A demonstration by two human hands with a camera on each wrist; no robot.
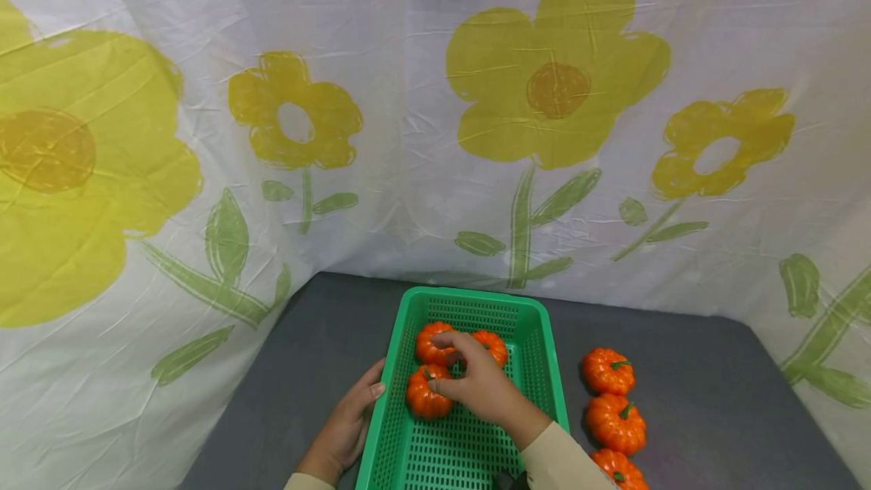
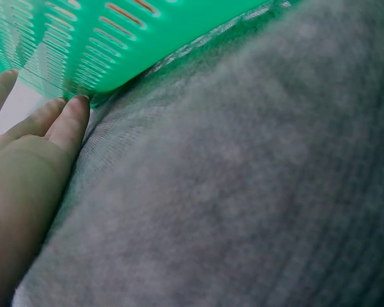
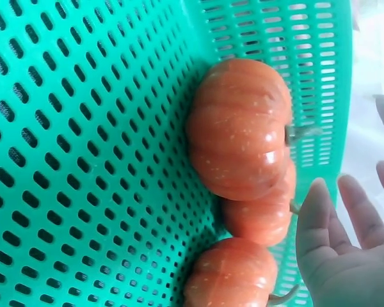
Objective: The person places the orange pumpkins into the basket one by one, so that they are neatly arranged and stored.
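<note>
A green perforated plastic basket [image 1: 476,292] holds three small orange pumpkins with green stems: a near one [image 1: 425,398], a far left one [image 1: 429,342] and a far right one [image 1: 493,345]. Over them hovers my right hand [image 1: 485,386], thumb and fingers apart and gently bent, holding nothing. The right wrist view shows gaps between these fingers [image 3: 315,217] and the nearest pumpkin [image 3: 240,128]. At the basket's left side is my left hand [image 1: 348,420]; its fairly straight fingers [image 2: 73,118] touch the outer wall in the left wrist view.
Right of the basket, three more pumpkins stand in a row on the dark grey table: a far one [image 1: 605,371], a middle one [image 1: 612,426] and a near one [image 1: 619,469], partly cut off. A white flower-printed curtain [image 1: 408,195] closes off the back and sides.
</note>
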